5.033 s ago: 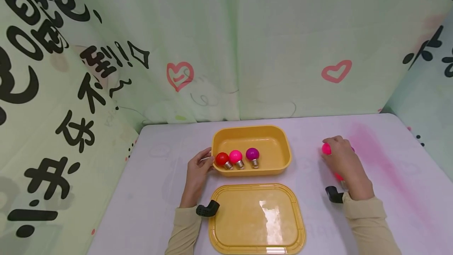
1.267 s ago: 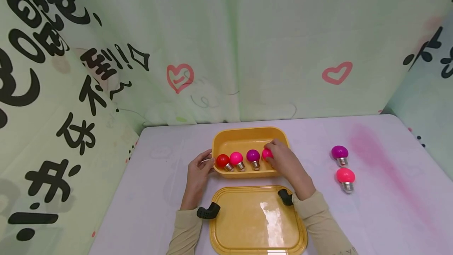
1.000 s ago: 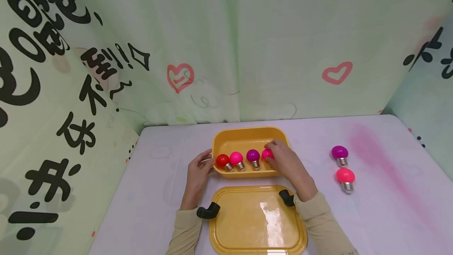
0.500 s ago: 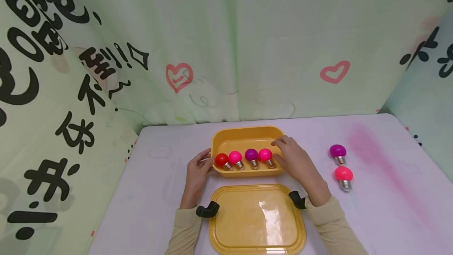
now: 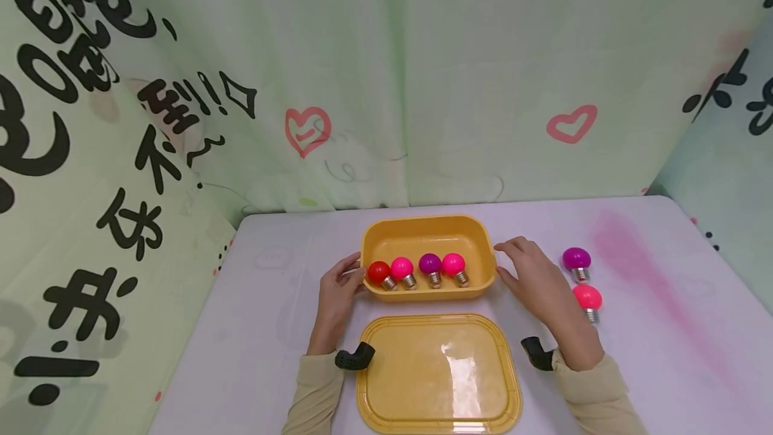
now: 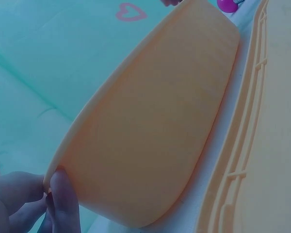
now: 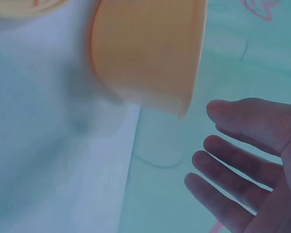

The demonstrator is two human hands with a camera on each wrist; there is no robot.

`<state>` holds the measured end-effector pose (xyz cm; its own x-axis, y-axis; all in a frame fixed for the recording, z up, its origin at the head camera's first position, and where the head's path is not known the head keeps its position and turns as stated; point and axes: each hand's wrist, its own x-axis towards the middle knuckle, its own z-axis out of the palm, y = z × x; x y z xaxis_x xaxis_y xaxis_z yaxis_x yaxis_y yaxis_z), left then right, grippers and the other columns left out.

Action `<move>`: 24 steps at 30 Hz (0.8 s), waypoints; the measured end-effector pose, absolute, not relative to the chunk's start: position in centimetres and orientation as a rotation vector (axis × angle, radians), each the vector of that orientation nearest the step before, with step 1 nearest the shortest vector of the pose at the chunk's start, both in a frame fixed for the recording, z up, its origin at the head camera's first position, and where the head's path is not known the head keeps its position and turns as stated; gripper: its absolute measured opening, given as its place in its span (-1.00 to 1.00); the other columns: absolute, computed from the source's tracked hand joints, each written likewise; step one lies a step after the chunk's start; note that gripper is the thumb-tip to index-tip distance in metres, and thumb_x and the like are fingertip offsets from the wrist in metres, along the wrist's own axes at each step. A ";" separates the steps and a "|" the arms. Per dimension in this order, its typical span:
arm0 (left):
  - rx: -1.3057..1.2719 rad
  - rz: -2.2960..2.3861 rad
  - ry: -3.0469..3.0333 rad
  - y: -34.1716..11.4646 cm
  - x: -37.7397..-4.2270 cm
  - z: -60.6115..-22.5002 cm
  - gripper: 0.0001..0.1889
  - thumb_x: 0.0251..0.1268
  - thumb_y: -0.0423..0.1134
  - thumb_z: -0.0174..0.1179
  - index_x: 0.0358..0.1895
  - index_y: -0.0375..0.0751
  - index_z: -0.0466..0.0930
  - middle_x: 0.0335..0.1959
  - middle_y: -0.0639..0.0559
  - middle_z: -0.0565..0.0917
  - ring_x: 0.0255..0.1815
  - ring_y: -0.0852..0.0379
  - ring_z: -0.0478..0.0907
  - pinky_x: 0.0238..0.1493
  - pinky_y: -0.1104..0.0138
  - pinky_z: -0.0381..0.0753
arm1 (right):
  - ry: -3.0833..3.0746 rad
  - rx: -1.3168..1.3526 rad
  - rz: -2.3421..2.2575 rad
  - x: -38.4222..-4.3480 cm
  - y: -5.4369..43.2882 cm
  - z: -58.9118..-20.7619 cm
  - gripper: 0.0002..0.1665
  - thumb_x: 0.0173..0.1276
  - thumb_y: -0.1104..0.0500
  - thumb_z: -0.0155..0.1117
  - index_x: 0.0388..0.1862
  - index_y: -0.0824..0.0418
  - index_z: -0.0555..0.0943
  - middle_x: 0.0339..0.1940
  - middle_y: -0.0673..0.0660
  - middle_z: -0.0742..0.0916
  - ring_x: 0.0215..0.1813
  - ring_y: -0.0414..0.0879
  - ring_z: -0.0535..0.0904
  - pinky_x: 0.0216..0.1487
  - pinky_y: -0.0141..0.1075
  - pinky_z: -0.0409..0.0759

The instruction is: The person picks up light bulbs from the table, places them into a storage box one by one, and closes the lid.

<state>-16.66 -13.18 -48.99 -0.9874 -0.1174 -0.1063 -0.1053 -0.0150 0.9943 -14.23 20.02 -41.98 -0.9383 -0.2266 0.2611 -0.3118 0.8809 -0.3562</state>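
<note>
The right hand [image 5: 537, 280] has let go and holds nothing now. Its fingers are loose and spread a bit. Half a second ago it was over the right end of the yellow box [image 5: 417, 240], near a bulb, and now it is just outside that end, with a small gap between its thumb and the box. The left hand [image 5: 335, 295] has stayed at the other end, pinching the rim.

Five seconds ago there were three bulbs in the box, and now there are four in a row. From the left they are a red bulb [image 5: 378, 270], a pink bulb [image 5: 401, 266], a purple bulb [image 5: 430, 262] and the new one, another pink bulb [image 5: 453, 263].

Two more bulbs have stayed on the bench [image 5: 272, 327], off to the right: a second purple bulb [image 5: 576, 258] and a coral bulb [image 5: 588, 296], its metal end partly behind the right arm. The flat yellow tray [image 5: 410, 381] has stayed in front of the box
</note>
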 end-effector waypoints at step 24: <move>0.275 -2.198 -2.219 -13.1 -16.8 -49.1 -0.60 0.41 -0.30 0.20 0.28 -0.18 0.54 0.10 -0.19 0.55 -0.10 0.06 0.62 -0.13 0.42 0.71 | -2.835 0.274 0.564 -12.0 26.3 -43.5 -0.59 0.16 0.33 0.44 -0.02 0.46 0.60 -0.06 0.42 0.60 0.03 0.32 0.47 0.00 0.26 0.55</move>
<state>-16.78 -13.09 -49.07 -0.9846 -0.1287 -0.1187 -0.1199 0.0017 0.9928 -12.00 26.30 -43.54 -0.9542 -0.1360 0.2667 -0.2277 0.9080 -0.3516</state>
